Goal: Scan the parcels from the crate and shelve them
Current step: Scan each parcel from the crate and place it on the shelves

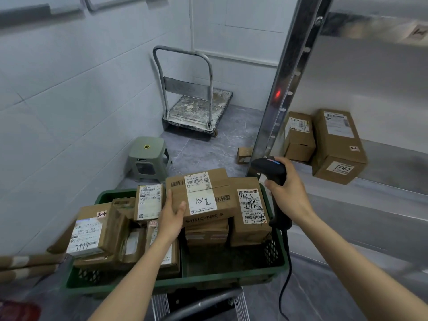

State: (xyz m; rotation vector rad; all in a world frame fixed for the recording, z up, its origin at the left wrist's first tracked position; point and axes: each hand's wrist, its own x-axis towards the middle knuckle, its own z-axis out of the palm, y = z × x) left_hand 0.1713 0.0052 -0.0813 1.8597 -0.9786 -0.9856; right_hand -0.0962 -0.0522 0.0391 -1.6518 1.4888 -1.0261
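- My left hand (172,218) grips the left end of one brown box marked "A34" (201,196). My thumb lies on top and my fingers curl under the side.
- That box sits up high, on top of the other boxes in the green crate (208,282).
- My right hand (288,192) is closed tight around one black scanner (269,170). The scanner's head points away from me, toward the silver post (291,72).
- One red dot of light (278,95) glows on that post.
- One black cable (284,269) hangs down from the scanner, past the crate's right side.
- The crate holds lots of brown boxes. I can count about seven with the one I grip, but some are hidden under others, so I cannot be sure.
- One box with the tag "2-4" (92,230) leans at the left of the crate. One box with black scribbles on its label (251,209) stands at the right, touching the "A34" box.
- Two boxes stand on the metal shelf (382,195) at my right. One is a big box marked "0967" (338,147). One smaller box (298,136) stands just beside it, nearer the post.
- One small box (243,155) lies on the floor behind the post.
- One grey-green stool (148,157) stands by the white wall, past the crate.
- One dirty flat cart with a handle (196,107) stands in the far corner.
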